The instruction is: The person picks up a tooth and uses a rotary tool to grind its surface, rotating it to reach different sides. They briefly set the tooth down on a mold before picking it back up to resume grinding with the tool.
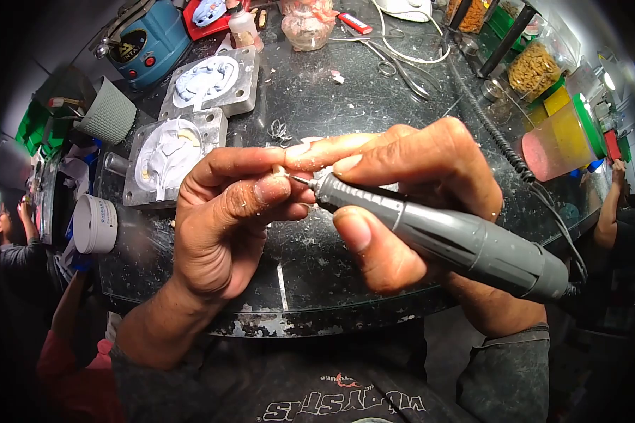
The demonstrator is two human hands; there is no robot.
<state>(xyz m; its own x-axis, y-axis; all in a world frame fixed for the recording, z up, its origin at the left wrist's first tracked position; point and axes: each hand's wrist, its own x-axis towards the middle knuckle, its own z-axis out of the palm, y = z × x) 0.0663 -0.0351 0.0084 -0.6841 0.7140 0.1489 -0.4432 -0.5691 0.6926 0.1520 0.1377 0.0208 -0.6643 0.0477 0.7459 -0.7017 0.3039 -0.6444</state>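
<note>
Between the thumb and fingertips of my left hand (215,222) is a small ivory-coloured piece that looks like a denture tooth (280,170), mostly hidden by the fingers. My right hand (430,166) grips a grey rotary handpiece (466,240), fingers on top and thumb underneath. Its thin metal bur (301,180) points left, its tip right at the small piece. The fingertips of both hands meet just above it, and pale dust specks cling to them. Behind my left hand lies a metal flask half (215,123) filled with white plaster, with ivory teeth set in it.
A second plaster-filled flask (245,99) lies farther back, near a blue machine (152,49). Scissors (402,67) and a coiled cord (497,141) are at the back right. A white tub (95,224) stands left, a pink-filled jar (554,144) right. Other people are at both sides.
</note>
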